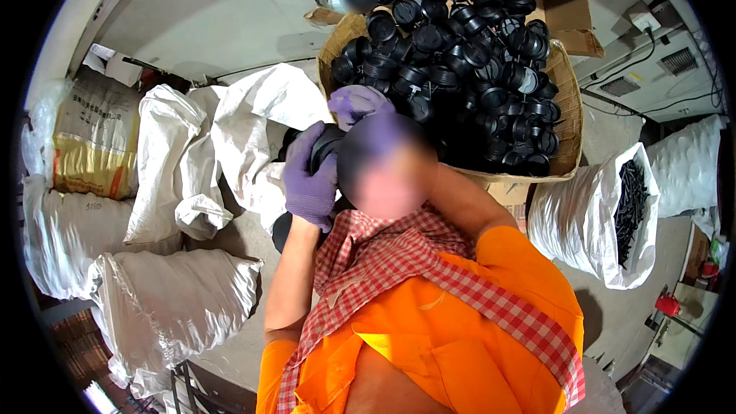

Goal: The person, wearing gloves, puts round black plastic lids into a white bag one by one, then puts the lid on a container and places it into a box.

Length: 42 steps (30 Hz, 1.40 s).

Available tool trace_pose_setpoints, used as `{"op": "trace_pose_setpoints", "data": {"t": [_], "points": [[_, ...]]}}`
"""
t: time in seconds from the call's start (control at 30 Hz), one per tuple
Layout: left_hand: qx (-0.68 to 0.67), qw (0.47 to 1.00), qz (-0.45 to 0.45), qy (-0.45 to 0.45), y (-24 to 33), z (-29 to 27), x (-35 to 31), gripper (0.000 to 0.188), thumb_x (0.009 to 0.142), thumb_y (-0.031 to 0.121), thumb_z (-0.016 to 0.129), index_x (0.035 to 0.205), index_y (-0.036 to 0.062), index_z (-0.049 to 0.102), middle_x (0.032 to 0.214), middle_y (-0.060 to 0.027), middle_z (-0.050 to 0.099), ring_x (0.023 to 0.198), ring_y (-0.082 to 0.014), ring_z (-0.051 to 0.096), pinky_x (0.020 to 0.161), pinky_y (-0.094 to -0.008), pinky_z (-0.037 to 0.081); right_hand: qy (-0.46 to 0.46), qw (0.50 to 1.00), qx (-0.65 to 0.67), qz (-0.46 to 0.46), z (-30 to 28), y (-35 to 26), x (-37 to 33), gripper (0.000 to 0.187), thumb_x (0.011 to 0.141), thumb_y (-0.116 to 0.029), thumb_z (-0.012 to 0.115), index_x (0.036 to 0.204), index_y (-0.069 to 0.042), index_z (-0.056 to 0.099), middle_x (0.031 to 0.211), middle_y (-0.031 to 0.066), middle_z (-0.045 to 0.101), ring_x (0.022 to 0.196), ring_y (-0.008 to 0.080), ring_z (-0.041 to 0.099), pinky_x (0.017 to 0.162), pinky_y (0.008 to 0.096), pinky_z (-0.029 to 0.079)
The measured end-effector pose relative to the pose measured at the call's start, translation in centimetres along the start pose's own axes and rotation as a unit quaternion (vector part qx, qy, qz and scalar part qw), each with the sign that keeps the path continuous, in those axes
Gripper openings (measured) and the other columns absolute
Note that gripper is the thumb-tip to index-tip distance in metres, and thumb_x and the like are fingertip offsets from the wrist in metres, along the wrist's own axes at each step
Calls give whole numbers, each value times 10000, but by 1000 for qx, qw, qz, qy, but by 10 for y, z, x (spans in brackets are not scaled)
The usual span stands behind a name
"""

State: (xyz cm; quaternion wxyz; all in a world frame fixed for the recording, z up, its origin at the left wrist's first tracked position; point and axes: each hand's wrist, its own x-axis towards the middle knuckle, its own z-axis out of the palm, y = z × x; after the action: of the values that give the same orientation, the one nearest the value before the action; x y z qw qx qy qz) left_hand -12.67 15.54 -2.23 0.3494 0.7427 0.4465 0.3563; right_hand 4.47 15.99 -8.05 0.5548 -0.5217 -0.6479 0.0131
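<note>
My left hand (310,182), in a purple knit glove, is closed around a black round wheel-like part (328,144) near the carton's left front corner. My right hand (359,101), gloved the same way, is just beyond it with its fingers curled. A blurred round patch covers much of that hand, so what it grips is hidden. Past my hands, a large cardboard carton (569,119) is heaped with many similar black round parts (460,54). More black shapes show below and beside my left hand, partly covered.
White woven sacks (180,299) stand and lie on the left, beside a yellow-and-grey printed sack (96,138). An open white sack (571,218) of thin black pieces (632,207) leans on the right. Cables (652,50) run along the grey cabinet at the far right.
</note>
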Motion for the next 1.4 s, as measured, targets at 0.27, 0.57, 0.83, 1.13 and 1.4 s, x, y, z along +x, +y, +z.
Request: {"op": "trace_pose_setpoints", "data": {"t": [0.27,0.57,0.83,1.13,1.4], "points": [[428,890,140,76,-7,-17,31,866,634,139,760,1370,88,307,1228,-247,462,1069,-324,517,914,-383,423,-242,911,-217,255,1,124,0,212,706,-129,611,907,-154,675,1121,60,567,1091,294,499,912,370,433],[-406,866,-253,-144,-8,25,22,543,830,183,568,1285,-13,346,983,-97,568,817,-174,562,670,-286,472,-254,958,62,119,-17,21,-60,208,868,-147,453,994,-34,574,953,87,589,859,202,558,755,306,448],[-407,837,-319,-176,-21,15,6,432,721,-49,490,1152,-30,495,997,-122,605,875,-253,615,762,-355,534,-84,959,208,175,-58,-9,-43,335,838,-51,528,1164,26,506,1033,125,608,975,227,577,893,323,443],[-388,874,-276,-99,1,5,-6,437,770,8,517,1204,-9,469,1033,-127,588,868,-260,608,760,-347,517,-151,969,166,107,-47,-37,-32,188,791,-180,613,873,-13,588,822,161,597,807,318,577,702,383,462],[-131,930,42,-340,-7,-48,-11,477,753,13,569,1220,72,490,909,-71,608,791,-231,607,723,-338,496,-547,644,438,306,-61,-32,-37,363,705,-223,702,990,-12,623,824,85,645,727,155,598,651,268,471]]}}
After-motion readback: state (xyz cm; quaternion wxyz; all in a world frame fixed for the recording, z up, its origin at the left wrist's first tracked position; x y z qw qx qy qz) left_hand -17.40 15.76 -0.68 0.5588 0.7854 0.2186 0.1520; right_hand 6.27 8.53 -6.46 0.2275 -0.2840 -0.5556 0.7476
